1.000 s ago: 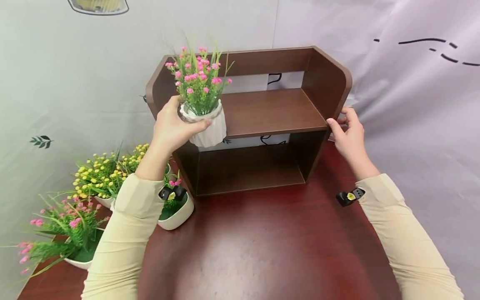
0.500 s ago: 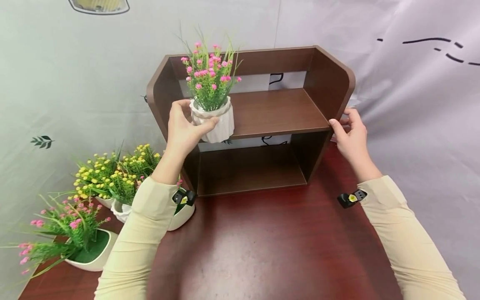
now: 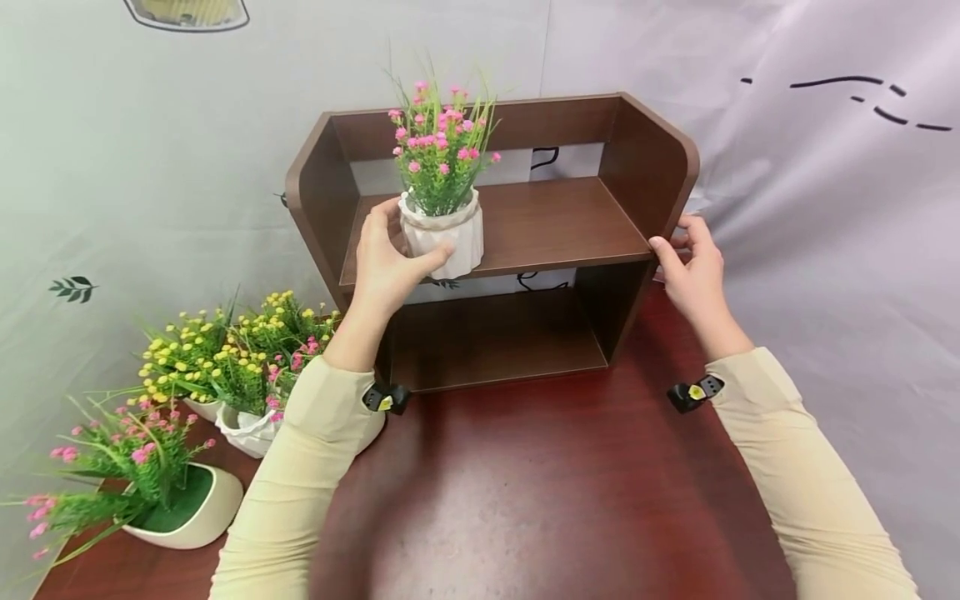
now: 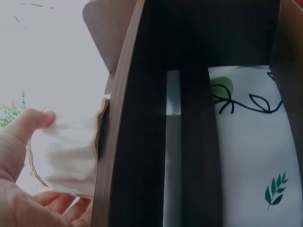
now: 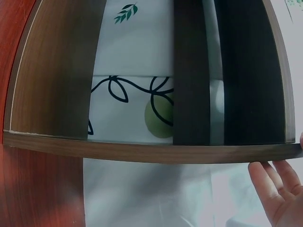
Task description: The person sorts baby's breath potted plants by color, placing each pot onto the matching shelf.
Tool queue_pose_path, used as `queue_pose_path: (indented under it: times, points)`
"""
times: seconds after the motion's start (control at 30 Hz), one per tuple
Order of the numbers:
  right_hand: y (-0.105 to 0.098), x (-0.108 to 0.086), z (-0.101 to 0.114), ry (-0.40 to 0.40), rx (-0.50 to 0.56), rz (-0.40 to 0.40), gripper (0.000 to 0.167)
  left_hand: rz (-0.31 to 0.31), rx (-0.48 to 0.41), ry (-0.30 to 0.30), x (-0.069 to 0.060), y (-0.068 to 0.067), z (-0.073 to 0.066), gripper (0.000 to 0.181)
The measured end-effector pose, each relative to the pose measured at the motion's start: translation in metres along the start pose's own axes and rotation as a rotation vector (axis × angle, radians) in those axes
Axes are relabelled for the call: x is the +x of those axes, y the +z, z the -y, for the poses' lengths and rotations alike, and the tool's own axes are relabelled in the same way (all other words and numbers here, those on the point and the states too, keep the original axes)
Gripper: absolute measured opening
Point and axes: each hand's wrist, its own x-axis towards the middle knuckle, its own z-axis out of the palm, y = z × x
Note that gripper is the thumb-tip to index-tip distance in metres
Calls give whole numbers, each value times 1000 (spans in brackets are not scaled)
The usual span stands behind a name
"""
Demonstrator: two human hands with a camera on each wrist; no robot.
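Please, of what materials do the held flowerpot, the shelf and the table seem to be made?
Flowerpot: probably ceramic, smooth and white, judging by its moulded folds; plastic is possible.
Shelf: likely board with satin brown wood-look finish, as grain shows.
Table: apparently polished reddish wood or veneer, with streaks and glare.

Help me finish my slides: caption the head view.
Left hand holds a white pot of pink flowers by the brown shelf; right hand grips the shelf's side.

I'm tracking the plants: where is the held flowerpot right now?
In the head view, the white pot is in the left hand, at the front edge of the upper shelf, left of its middle; whether it rests there, I cannot tell.
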Motion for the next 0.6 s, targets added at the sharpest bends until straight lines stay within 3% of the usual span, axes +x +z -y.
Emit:
queue_pose_path:
  times: [0.17, 0.3, 0.6]
  points:
    - [0, 1, -1, -3, -5, -5, 31, 22, -68, -34, 1, 10, -2, 72]
    - [-1, 1, -1, 6, -1, -11, 33, 60, -86, -21, 6, 20, -4, 70]
    - [0, 0, -1, -5, -85, -18, 34, 135, 25, -48, 18, 47, -13, 73]
